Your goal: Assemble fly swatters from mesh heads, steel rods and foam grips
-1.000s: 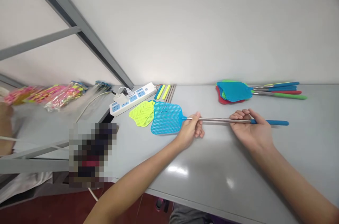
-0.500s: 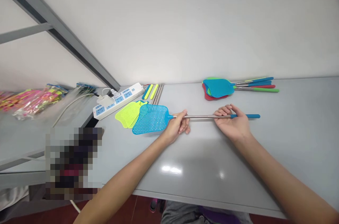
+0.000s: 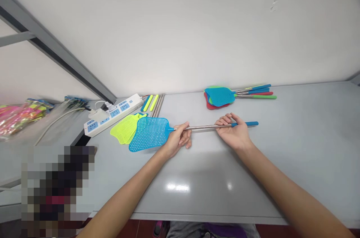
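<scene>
A blue fly swatter (image 3: 150, 134) with a metal rod lies across both hands above the table. My left hand (image 3: 177, 139) is closed on the rod just beside the blue mesh head. Farther right, my right hand (image 3: 235, 133) is closed round the rod where it meets the blue grip, palm turned up. Under the blue head, yellow swatter heads (image 3: 123, 129) lie partly covered. Behind them are loose yellow grips (image 3: 150, 103) and bare metal rods (image 3: 158, 106). At the back, finished-looking swatters (image 3: 221, 96) in blue, red and green are piled together.
A white power strip (image 3: 114, 113) with plugs lies at the left on the grey table (image 3: 202, 189). A metal frame post (image 3: 64, 48) rises beside it. Bags of colourful items (image 3: 25, 118) sit farther left. The wall (image 3: 191, 35) borders the table's back edge.
The whole view has shifted, so the table items appear farther left. Both hands keep hold of the blue fly swatter, with little change in their grip.
</scene>
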Demonstrator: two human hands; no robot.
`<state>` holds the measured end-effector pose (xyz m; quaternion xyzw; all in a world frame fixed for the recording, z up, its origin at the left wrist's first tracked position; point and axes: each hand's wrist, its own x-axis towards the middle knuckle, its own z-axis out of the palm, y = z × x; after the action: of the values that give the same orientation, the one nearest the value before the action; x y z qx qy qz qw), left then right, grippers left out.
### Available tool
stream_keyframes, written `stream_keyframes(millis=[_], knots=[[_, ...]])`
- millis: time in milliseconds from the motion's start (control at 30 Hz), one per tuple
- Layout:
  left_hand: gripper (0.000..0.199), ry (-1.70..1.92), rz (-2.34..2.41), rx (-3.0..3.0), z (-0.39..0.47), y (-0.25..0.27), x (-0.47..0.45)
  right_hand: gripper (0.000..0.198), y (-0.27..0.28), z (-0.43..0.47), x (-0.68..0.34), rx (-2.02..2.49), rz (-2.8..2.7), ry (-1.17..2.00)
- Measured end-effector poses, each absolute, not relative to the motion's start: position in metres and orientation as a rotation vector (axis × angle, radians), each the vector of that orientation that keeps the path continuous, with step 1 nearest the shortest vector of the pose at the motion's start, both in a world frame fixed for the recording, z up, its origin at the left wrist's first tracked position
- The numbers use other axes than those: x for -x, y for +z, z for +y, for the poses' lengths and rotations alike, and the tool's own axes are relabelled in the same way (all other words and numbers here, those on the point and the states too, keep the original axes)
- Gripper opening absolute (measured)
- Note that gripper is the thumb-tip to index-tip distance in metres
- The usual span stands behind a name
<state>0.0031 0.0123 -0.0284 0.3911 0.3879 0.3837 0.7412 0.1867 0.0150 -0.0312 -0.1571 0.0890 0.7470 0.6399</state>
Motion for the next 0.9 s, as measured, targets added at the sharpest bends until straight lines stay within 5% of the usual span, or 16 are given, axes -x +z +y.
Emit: stream_keyframes(millis=[633,900], knots=[[0.038,0.826,0.934,-0.897,0.0134,-0.0254,-0.005,0.015,-0.0267,0.0158,-0.1864,0.388,0.247,1.695],[0.063,1.045,0.841,-0.944,0.0088,-0.0321,-0.0035,0.015,-0.0298,0.0155,-0.1854,0.384,0.248,1.734]])
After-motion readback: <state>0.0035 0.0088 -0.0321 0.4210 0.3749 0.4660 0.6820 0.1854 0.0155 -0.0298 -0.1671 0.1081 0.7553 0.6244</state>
